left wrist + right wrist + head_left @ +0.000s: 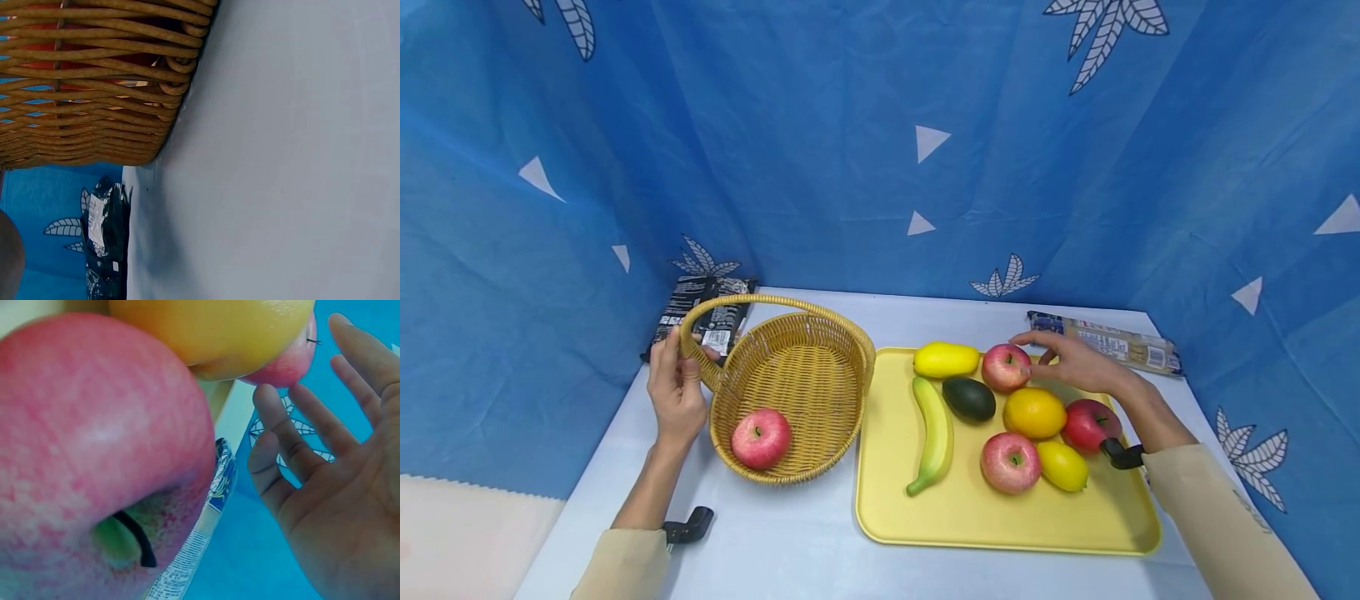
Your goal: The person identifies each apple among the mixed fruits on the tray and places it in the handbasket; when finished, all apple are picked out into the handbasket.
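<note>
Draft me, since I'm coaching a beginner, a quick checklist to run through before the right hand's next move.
1. Basket held: left hand grips the handle. OK.
2. Room in the wicker basket: just one red apple inside. OK.
3. Right hand positioned: it is at the far-edge apple on the yellow tray. OK.
4. Fingertips touching that apple: cannot tell.
5. Secure grip: its fingers aren't wrapped around the apple. Not OK.
6. Free space around it: the orange and avocado sit close by. Not OK.
</note>
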